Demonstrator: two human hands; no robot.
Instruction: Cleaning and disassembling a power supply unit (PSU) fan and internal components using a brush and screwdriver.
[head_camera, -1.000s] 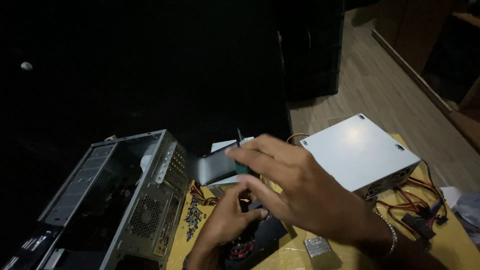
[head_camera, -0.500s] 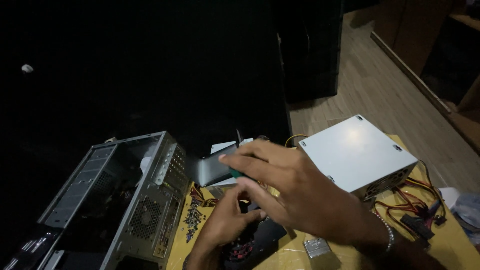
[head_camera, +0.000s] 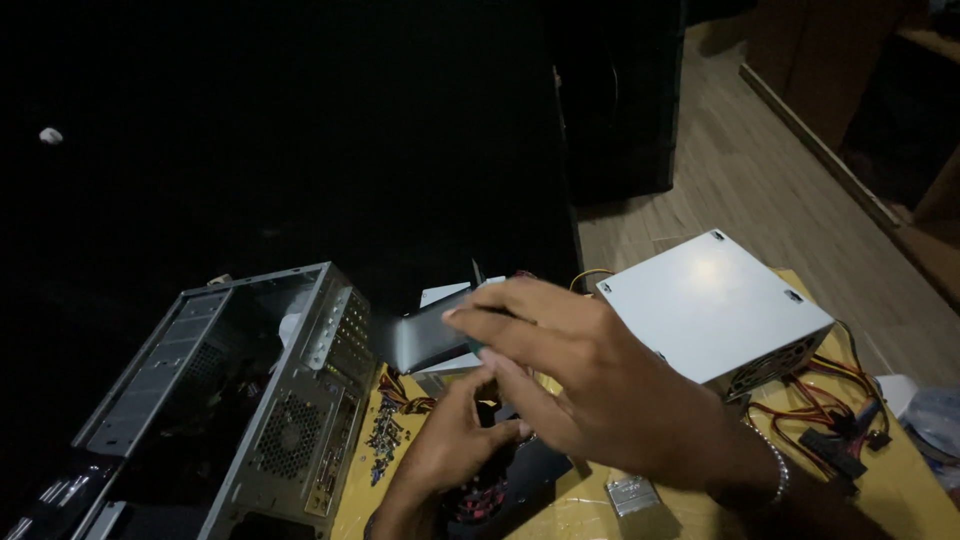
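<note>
Dimly, flat grey metal plate.

The right hand holds a thin tool with a green handle; only a small part of the handle shows between the fingers, and a slim dark shaft points upward from it, a little tilted. Below it the left hand rests on a dark round fan with red details inside, which lies flat on the yellow table surface. The fan is mostly covered by both hands, so its full shape cannot be seen.
</note>
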